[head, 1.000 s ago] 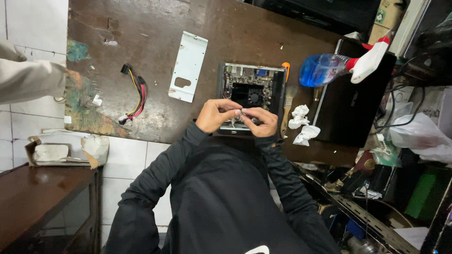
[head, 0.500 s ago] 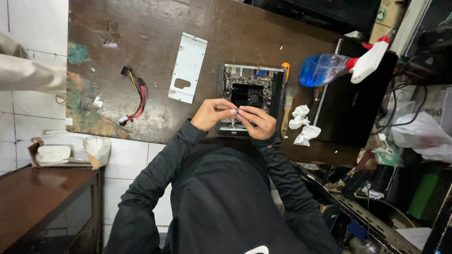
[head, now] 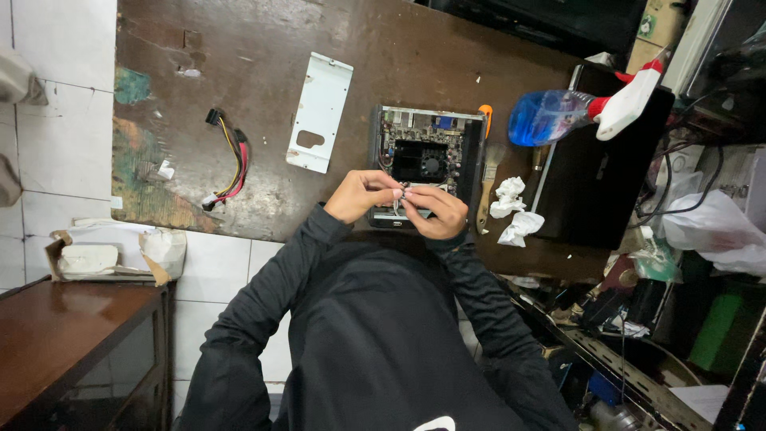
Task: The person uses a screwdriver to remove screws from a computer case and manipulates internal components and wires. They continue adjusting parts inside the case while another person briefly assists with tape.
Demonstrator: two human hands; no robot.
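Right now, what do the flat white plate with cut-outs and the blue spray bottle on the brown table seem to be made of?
The flat white plate with cut-outs looks like thin sheet metal, painted or coated matt white: crisp edges, punched holes, a notched opening. The blue spray bottle looks like translucent plastic: light passes through the body, and it has a white trigger head with a red collar. Both lie on the worn brown table.

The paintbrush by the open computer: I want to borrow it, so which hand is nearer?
Right. The right hand sits just beside the paintbrush; the left hand is farther, across the open computer.
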